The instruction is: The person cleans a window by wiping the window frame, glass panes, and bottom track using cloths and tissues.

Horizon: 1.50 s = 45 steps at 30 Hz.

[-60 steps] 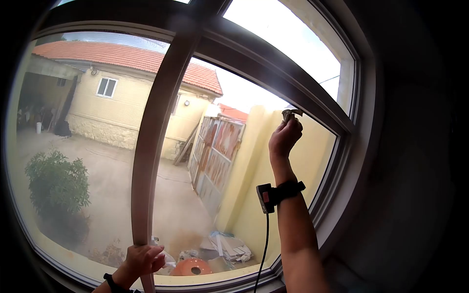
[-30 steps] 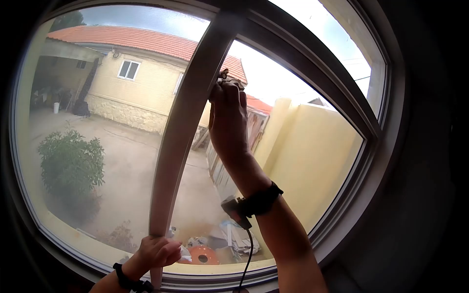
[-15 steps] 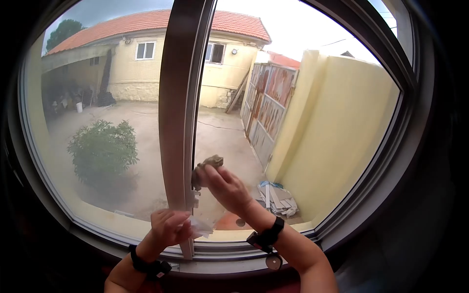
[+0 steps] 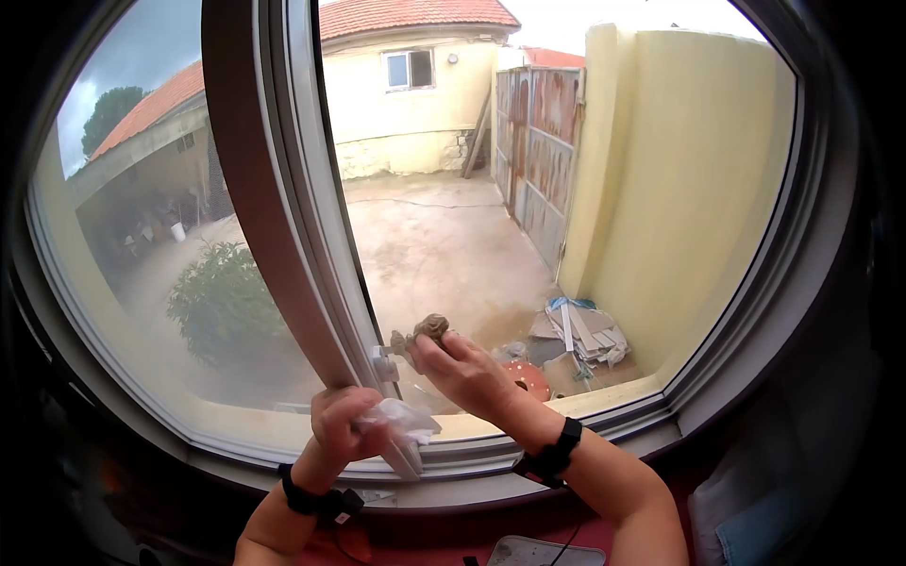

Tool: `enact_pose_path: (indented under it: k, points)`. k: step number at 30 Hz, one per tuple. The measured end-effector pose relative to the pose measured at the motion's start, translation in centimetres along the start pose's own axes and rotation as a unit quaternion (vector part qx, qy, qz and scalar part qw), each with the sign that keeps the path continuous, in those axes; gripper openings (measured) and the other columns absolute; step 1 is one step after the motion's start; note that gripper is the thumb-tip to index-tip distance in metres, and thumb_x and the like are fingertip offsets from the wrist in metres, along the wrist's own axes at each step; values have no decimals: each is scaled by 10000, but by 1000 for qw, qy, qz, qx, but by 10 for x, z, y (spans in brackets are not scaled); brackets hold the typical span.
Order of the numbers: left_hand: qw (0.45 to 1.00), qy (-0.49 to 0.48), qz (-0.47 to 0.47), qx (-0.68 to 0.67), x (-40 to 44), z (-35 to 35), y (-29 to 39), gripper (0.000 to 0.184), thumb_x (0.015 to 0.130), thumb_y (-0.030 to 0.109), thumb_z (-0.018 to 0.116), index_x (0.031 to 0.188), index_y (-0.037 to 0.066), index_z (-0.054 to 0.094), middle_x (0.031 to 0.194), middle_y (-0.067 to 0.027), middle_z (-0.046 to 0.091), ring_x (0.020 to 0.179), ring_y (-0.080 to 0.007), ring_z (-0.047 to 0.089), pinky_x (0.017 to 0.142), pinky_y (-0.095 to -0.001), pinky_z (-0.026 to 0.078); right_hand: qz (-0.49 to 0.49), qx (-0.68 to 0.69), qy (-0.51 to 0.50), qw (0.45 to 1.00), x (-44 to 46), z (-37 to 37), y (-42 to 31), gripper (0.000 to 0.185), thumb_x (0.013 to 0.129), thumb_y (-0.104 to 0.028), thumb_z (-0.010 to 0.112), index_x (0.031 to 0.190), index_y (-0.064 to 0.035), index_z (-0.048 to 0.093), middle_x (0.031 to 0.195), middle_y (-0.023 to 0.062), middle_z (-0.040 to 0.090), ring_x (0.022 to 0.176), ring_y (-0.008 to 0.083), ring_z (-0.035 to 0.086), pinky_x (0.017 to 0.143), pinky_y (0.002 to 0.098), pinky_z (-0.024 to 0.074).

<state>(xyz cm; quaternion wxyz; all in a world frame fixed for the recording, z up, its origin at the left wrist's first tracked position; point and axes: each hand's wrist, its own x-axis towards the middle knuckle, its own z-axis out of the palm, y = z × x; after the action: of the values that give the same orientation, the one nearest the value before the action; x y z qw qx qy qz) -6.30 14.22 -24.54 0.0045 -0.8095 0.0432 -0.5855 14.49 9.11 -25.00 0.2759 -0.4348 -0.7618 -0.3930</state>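
Note:
My right hand [image 4: 467, 377] pinches a crumpled grey-brown rag [image 4: 432, 327] beside the upright bar [image 4: 293, 189] of a window frame. Part of the rag hangs close to a small white latch [image 4: 382, 364] on that bar; whether they touch, I cannot tell. Lower and to the left, my left hand [image 4: 340, 424] is closed around a wad of white tissue [image 4: 406, 420], in front of the bar's lower end. Black bands circle both wrists.
The bottom window track [image 4: 528, 443] runs below my hands, above a sill. A grey tray-like object [image 4: 543, 552] lies at the bottom edge. Beyond the window are a bush [image 4: 222, 302], a rusty gate [image 4: 538, 156], a yellow wall [image 4: 689, 179] and stacked boards [image 4: 585, 330].
The view has shifted, and the bar now leans and stands further left. My right hand with the rag is lower against the bar, near the latch. My left hand still holds the tissue.

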Motion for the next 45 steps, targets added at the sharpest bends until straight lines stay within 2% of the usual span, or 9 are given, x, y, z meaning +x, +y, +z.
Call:
enact_pose_path:
  k: [5, 7, 18, 23, 25, 27, 36, 41, 45]
  points:
    - [998, -57, -32, -20, -2, -7, 3, 416, 903, 341, 553, 1100, 32, 357, 685, -105, 584, 501, -184, 542, 500, -298, 453, 113, 17, -27, 993, -42, -10, -21, 378, 733, -18, 617, 1109, -56, 630, 1081, 58, 525, 870, 230, 534, 768, 315, 493]
    - [995, -85, -45, -22, -3, -11, 3, 441, 909, 370, 539, 1106, 26, 348, 684, -99, 578, 505, -168, 528, 515, -285, 447, 259, 154, 101, 948, -21, -14, -31, 411, 718, 36, 591, 1120, -45, 618, 1090, 83, 534, 907, 262, 531, 797, 346, 498]
    - [991, -23, -130, -36, -10, -15, 6, 554, 907, 474, 497, 1090, -20, 326, 756, -93, 558, 656, -133, 505, 653, -256, 420, 98, 129, 1, 987, 54, -21, -31, 73, 654, -37, 579, 697, 8, 617, 928, 114, 525, 811, 229, 510, 721, 277, 488]
    - [991, 17, -129, -16, -9, -10, 6, 526, 907, 458, 502, 1053, -27, 360, 736, -88, 558, 619, -134, 503, 611, -253, 420, -4, 196, -70, 978, 53, -55, -15, 112, 665, -49, 585, 749, 10, 630, 967, 86, 522, 836, 223, 509, 740, 287, 491]
    - [986, 57, -138, -77, -8, -5, 6, 319, 797, 302, 619, 846, -11, 578, 673, -96, 575, 545, -218, 551, 519, -304, 452, 22, 181, -33, 983, 51, -65, -9, 164, 693, -41, 583, 844, 5, 624, 1010, 81, 528, 877, 228, 520, 767, 308, 497]
    - [984, 60, -138, -94, -16, -6, 2, 321, 783, 260, 634, 928, -18, 567, 733, -92, 584, 581, -222, 564, 554, -305, 472, 129, 174, -15, 976, 57, -67, -2, 308, 713, 20, 572, 1011, -38, 626, 1077, 88, 530, 935, 271, 533, 812, 351, 496]
    - [988, 49, -100, -110, -7, 1, -1, 370, 798, 256, 658, 1005, -5, 496, 767, -79, 578, 566, -175, 573, 526, -270, 474, 86, 264, -125, 952, 56, -63, -9, 330, 716, 52, 579, 1032, -32, 621, 1105, 136, 538, 1029, 330, 521, 873, 382, 478]
    - [977, 27, -157, -140, -2, -4, 8, 483, 703, 205, 754, 1095, 58, 513, 709, -94, 609, 571, -268, 612, 523, -331, 498, 121, 203, 157, 959, 126, -119, 13, 367, 699, 89, 622, 1027, -70, 664, 1038, 127, 558, 902, 277, 596, 738, 334, 520]
    - [981, -47, -138, -129, -23, -22, 20, 483, 696, 184, 751, 1099, 64, 514, 701, -109, 617, 575, -293, 620, 511, -343, 498, 79, 175, 198, 961, 191, -142, 3, 272, 811, 30, 598, 1061, -65, 648, 1047, 109, 575, 940, 227, 600, 790, 313, 503]
